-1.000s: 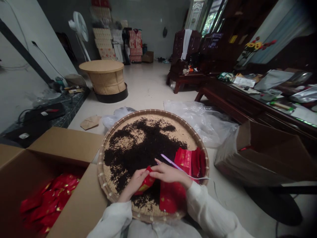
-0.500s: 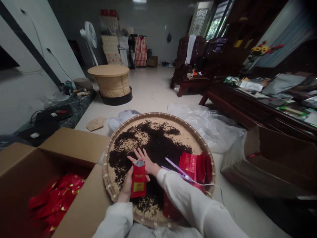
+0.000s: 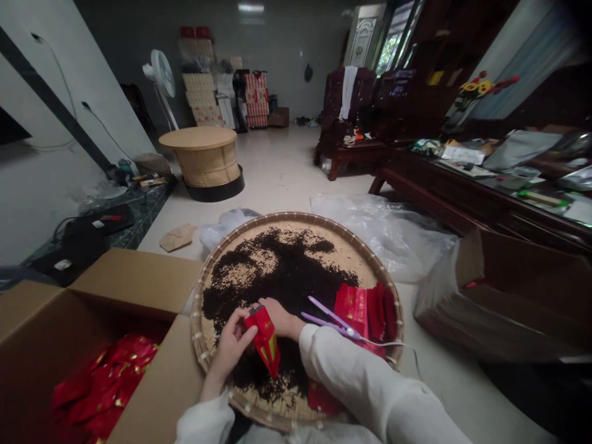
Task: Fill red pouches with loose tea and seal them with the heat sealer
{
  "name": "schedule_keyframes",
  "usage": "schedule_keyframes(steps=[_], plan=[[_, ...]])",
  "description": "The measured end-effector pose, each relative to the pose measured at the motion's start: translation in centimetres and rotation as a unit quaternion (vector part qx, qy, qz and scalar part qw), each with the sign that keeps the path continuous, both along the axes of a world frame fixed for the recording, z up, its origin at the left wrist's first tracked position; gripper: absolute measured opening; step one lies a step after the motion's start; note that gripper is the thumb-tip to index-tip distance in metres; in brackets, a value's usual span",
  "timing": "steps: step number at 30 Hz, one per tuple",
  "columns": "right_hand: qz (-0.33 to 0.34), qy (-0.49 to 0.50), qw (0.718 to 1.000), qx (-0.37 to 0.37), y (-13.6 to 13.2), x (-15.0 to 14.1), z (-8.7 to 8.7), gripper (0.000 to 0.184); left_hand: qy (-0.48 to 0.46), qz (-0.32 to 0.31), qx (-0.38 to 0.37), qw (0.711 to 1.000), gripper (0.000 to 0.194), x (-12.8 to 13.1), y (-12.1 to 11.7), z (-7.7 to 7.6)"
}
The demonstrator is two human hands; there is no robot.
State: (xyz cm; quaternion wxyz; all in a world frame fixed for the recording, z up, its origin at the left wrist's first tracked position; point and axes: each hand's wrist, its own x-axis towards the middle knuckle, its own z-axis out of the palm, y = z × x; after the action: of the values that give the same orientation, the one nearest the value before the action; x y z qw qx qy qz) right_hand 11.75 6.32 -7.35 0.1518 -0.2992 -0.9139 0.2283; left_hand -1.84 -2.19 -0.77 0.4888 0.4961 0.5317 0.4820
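My left hand grips a small red foil pouch with gold print by its upper edge. The pouch tilts over the dark, loose, tea-like leaves spread on a round woven bamboo tray. Close behind the pouch's silvery mouth is my right hand, its fingers mostly hidden by the pouch. A purple hair straightener with a pale cord lies to the right, partly against a stack of flat red pouches. More red pouches lie under my right forearm.
An open cardboard box on the left holds many red pouches. Another open box stands at right. Clear plastic sheeting lies beyond the tray. A round wooden table and a long dark table stand farther off.
The red pouch has turned from upright to tilted, its mouth leaning left. My right hand, spread over the leaves before, has drawn in behind the pouch's mouth. The view has shifted slightly.
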Motion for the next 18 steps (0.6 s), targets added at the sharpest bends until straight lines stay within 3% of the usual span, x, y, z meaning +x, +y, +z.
schedule_keyframes(steps=[2, 3, 6, 10, 12, 15, 16, 18], plan=[[-0.086, 0.117, 0.986, -0.077, 0.5, 1.4, 1.0, 0.007, 0.027, -0.023, 0.017, 0.999, 0.026, -0.2, 0.2, 0.6], [-0.151, 0.209, 0.956, -0.14, 0.7, 2.0, 1.5, 0.008, 0.045, -0.035, 0.026, 0.998, 0.024, -0.1, 0.4, 0.8], [-0.291, 0.407, 0.813, -0.297, 1.1, 3.9, 2.9, 0.019, 0.127, -0.065, 0.059, 0.988, 0.019, 0.5, 0.9, 1.4], [-0.3, 0.458, 0.752, -0.367, 1.1, 6.3, 4.8, 0.033, 0.24, -0.089, 0.122, 0.959, 0.014, 2.4, 2.0, 1.3], [-0.28, 0.523, 0.67, -0.447, 0.9, 7.3, 6.0, 0.032, 0.28, -0.1, 0.154, 0.942, 0.012, 3.5, 2.4, 1.0], [-0.233, 0.617, 0.495, -0.566, 0.2, 8.0, 8.1, 0.029, 0.349, -0.117, 0.2, 0.908, 0.013, 4.8, 2.8, 0.4], [-0.227, 0.631, 0.46, -0.582, -0.1, 7.9, 8.7, 0.03, 0.371, -0.119, 0.213, 0.896, 0.014, 5.1, 2.9, 0.3], [-0.228, 0.645, 0.433, -0.587, -0.6, 7.7, 9.8, 0.034, 0.402, -0.119, 0.23, 0.878, 0.015, 5.4, 2.9, 0.1]])
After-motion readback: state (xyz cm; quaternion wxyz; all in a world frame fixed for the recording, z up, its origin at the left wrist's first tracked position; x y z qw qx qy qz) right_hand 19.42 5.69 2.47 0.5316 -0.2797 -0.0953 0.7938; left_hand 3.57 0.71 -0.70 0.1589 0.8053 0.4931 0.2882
